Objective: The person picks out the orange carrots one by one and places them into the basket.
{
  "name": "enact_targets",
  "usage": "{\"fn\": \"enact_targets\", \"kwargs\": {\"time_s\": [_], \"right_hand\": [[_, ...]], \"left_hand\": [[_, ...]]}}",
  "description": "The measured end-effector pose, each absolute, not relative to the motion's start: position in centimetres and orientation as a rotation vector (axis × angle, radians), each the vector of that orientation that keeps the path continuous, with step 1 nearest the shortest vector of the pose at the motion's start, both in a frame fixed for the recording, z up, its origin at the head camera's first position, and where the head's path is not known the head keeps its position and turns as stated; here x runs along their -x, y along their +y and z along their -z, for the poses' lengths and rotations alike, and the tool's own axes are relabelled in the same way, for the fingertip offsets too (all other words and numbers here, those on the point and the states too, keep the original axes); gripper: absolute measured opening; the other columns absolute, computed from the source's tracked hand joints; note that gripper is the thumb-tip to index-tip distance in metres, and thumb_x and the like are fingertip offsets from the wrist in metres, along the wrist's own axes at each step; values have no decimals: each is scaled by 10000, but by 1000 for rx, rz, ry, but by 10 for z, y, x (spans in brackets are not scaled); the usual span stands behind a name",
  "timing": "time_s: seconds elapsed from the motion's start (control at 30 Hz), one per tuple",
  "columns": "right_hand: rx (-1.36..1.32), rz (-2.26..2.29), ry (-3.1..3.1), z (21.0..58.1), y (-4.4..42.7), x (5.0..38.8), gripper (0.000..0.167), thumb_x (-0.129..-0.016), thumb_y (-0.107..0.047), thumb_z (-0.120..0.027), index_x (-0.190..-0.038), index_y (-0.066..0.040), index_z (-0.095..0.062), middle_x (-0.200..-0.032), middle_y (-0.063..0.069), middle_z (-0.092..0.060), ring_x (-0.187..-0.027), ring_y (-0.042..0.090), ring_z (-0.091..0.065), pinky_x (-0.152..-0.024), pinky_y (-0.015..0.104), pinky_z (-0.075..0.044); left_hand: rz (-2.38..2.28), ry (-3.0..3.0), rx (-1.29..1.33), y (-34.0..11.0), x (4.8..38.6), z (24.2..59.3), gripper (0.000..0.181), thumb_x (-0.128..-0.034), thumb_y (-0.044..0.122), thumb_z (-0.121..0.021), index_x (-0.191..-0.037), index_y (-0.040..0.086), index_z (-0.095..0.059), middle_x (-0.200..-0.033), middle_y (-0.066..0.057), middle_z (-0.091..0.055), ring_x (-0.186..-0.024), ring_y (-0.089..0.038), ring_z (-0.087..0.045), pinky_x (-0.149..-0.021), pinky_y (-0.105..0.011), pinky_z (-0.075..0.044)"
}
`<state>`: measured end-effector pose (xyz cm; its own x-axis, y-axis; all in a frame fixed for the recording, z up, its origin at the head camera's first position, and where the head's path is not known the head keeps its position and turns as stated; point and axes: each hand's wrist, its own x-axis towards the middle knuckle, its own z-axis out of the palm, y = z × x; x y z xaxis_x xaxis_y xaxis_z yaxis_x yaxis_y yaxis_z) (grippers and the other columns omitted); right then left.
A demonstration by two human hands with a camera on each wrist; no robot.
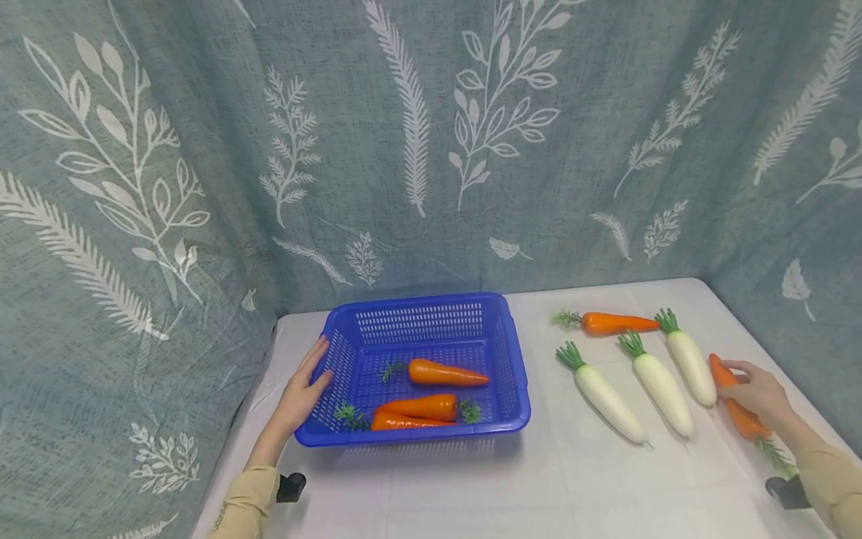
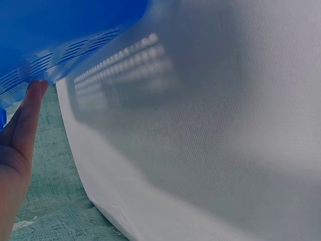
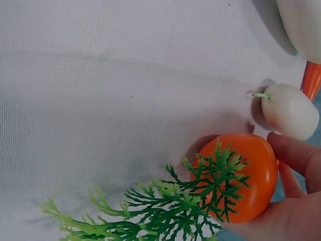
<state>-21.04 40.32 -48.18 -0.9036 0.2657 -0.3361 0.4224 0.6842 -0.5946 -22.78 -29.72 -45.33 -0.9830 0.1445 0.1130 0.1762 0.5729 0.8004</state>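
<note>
A blue plastic basket [image 1: 417, 430] stands on the white table, with several orange carrots inside, one of them a whole carrot [image 1: 444, 373]. My left hand [image 1: 303, 389] touches the basket's left side with straight fingers. In the left wrist view, the fingertips of that left hand [image 2: 20, 135] meet the slotted blue wall. At the far right, my right hand [image 1: 757, 393] grips a carrot [image 1: 746, 421] between thumb and fingers. The right wrist view shows this carrot's round top [image 3: 256, 175] and green leaves, with the right hand [image 3: 296, 196] around its side.
Three white radishes, including the leftmost radish [image 1: 609, 404], lie slanted between the basket and my right hand. Another carrot [image 1: 609, 323] lies behind them, its tip by a radish's leaves. A patterned green curtain [image 1: 431, 150] encloses the back and sides of the table.
</note>
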Motion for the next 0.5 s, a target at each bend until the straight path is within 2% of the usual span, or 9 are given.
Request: {"fn": "enact_targets", "kwargs": {"time_s": [0.5], "right_hand": [[-551, 1055, 2650, 483, 405, 210, 724, -874, -145, -600, -1417, 116, -197, -1348, 480, -199, -1179, 584, -331, -969, 629, -404]], "left_hand": [[1421, -2746, 276, -296, 226, 452, 523, -987, 65, -435, -1466, -47, -258, -1571, -219, -150, -1441, -447, -104, -1157, -621, -114]]}}
